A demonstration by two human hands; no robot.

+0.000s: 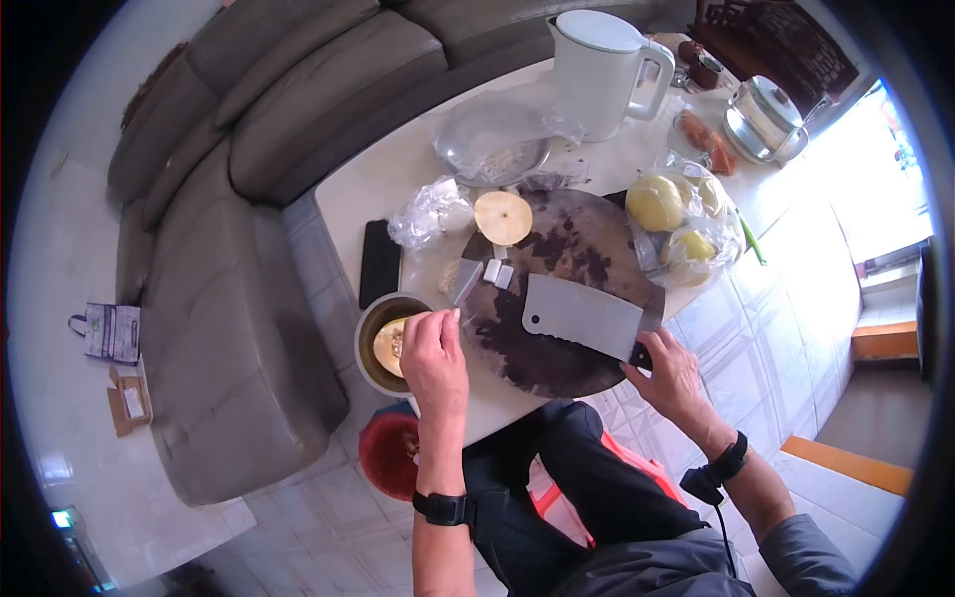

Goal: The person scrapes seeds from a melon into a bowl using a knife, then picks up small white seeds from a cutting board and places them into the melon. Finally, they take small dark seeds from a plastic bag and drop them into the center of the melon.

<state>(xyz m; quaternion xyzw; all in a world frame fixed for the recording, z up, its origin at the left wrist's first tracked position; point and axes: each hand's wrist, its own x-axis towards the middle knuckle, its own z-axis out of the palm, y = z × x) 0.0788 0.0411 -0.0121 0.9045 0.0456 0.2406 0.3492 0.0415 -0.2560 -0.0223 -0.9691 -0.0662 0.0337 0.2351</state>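
My right hand [673, 380] grips the black handle of a cleaver [585, 313]. Its wide steel blade lies over the round, dark-stained cutting board [557, 363]. Closed and with its fingertips together, my left hand [435, 360] is beside the rim of a metal bowl [368, 333]; whatever it holds, if anything, is hidden. Inside the bowl sits a cut half of pale fruit with seeds [389, 348], partly covered by that hand. Another pale cut half of fruit [503, 218] rests at the board's far left edge. Small white blocks [497, 273] are near it.
A bag of yellow round fruit [686, 214] is at the right of the table. Farther back stand a white electric kettle [600, 75] and a metal pot [768, 119]. A black phone-like slab [380, 263] lies left. Below is a red bucket [383, 463]; a grey sofa [239, 328] stands left.
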